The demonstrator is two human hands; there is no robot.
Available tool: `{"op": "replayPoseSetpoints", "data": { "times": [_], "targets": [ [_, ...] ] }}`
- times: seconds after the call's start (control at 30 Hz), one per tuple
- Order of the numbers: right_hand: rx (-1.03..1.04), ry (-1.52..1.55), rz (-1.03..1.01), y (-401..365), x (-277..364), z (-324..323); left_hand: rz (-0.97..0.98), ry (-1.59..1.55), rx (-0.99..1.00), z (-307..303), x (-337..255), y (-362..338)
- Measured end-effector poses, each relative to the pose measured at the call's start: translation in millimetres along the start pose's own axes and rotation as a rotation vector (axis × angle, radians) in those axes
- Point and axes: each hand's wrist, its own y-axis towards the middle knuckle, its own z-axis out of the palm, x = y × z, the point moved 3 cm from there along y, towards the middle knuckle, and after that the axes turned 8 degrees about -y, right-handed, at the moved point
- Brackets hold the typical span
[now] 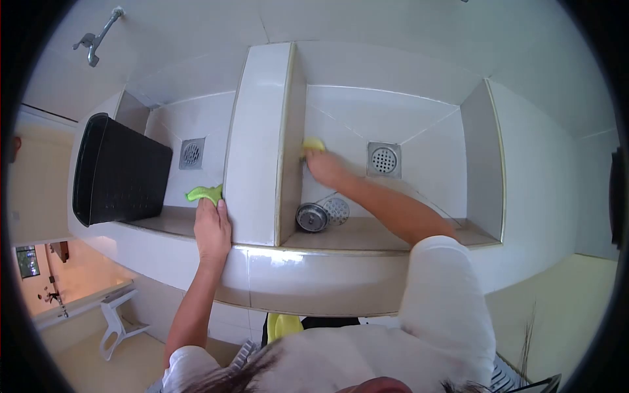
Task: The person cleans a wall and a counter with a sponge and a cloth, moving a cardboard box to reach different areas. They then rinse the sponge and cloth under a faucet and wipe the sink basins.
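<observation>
In the head view my left hand [213, 226] is closed on a green cloth [206, 193] and rests against the side of the white tiled divider [255, 144], in the left basin. My right hand [321, 167] reaches into the right basin [419, 111] and holds a yellow sponge [314, 143] against the divider's inner wall, near the basin floor. The right hand is slightly blurred. Below it, in the near left corner of that basin, lie a round metal strainer [312, 217] and a perforated metal disc [337, 211].
A black plastic bin [121, 173] stands in the left basin beside a square drain [192, 154]. Another drain [384, 159] is in the right basin floor. A tap [95, 42] is on the wall at upper left. A white plastic chair [113, 327] stands at lower left.
</observation>
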Motion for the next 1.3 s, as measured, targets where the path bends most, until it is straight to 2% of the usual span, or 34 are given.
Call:
{"op": "replayPoseSetpoints", "data": {
  "times": [0.03, 0.1, 0.17, 0.23, 0.3, 0.33, 0.4, 0.43, 0.47, 0.5, 0.53, 0.57, 0.63, 0.67, 0.73, 0.87, 0.9, 0.97, 1.03, 1.07, 1.1, 1.17, 1.2, 1.27, 1.3],
  "targets": [
    [-0.018, 0.037, 0.122, 25, -13, -6, 0.002, 0.004, 0.000, 1, 0, 0],
    [-0.183, 0.023, 0.127, 75, -42, 2, 0.000, 0.038, -0.010, 2, -2, 0],
    [-0.222, -0.012, 0.163, 122, -71, 9, 0.049, 0.044, -0.026, 5, -2, 0],
    [-0.221, 0.094, 0.405, 137, -78, -11, -0.009, -0.068, -0.051, 6, 2, 0],
    [-0.240, 0.025, 0.461, 132, -83, -18, 0.032, -0.084, -0.082, 8, 7, 1],
    [-0.252, -0.047, 0.500, 126, -85, -18, 0.029, -0.027, -0.080, 9, 13, 1],
    [-0.222, -0.103, 0.476, 99, -130, -20, 0.049, 0.041, -0.101, 10, 11, -1],
    [-0.206, -0.116, 0.512, 79, -162, -28, 0.050, 0.043, -0.091, 12, 10, -1],
    [-0.288, -0.080, 0.624, 49, -195, -42, 0.043, 0.044, -0.102, 13, 11, -1],
    [-0.408, -0.188, 0.625, 29, -247, -34, 0.035, 0.044, -0.114, 14, 12, 0],
    [-0.362, -0.257, 0.685, -1, -285, -45, 0.022, 0.053, -0.101, 13, 11, 0],
    [-0.346, -0.453, 0.731, -33, -316, -59, 0.015, 0.056, -0.099, 14, 10, 2],
    [-0.364, -0.720, 0.852, -90, -372, -66, 0.110, -0.004, -0.142, 13, 7, -1],
    [-0.338, -0.864, 0.770, -119, -380, -69, 0.119, 0.013, -0.133, 11, 4, -4],
    [-0.104, -0.589, 0.806, -148, -361, -97, 0.137, 0.071, -0.133, 11, 8, 0],
    [0.176, -0.503, 0.648, -207, -330, -78, 0.082, 0.116, -0.095, 12, 13, -1],
    [0.284, -0.421, 0.651, -229, -307, -80, 0.077, 0.102, -0.080, 13, 12, -2],
    [0.465, -0.280, 0.798, -273, -309, -43, 0.093, 0.094, -0.108, 12, 10, -2],
    [0.875, -0.150, 0.863, -297, -266, -46, 0.066, 0.064, -0.089, 9, 7, -2],
    [0.874, -0.165, 0.865, -294, -246, -55, 0.097, 0.081, -0.109, 8, 5, -2],
    [0.757, -0.108, 0.907, -291, -229, -65, 0.125, 0.094, -0.126, 9, 5, -4],
    [0.560, -0.191, 0.783, -280, -218, -67, 0.104, 0.097, -0.122, 8, 5, -3],
    [0.481, -0.319, 0.616, -271, -215, -54, 0.094, 0.122, -0.115, 7, 6, -2],
    [0.546, -0.350, 0.552, -230, -209, -33, 0.089, 0.109, -0.113, 6, 5, -2],
    [0.507, -0.388, 0.507, -209, -207, -25, 0.092, 0.104, -0.107, 6, 4, -3]
  ]
}}
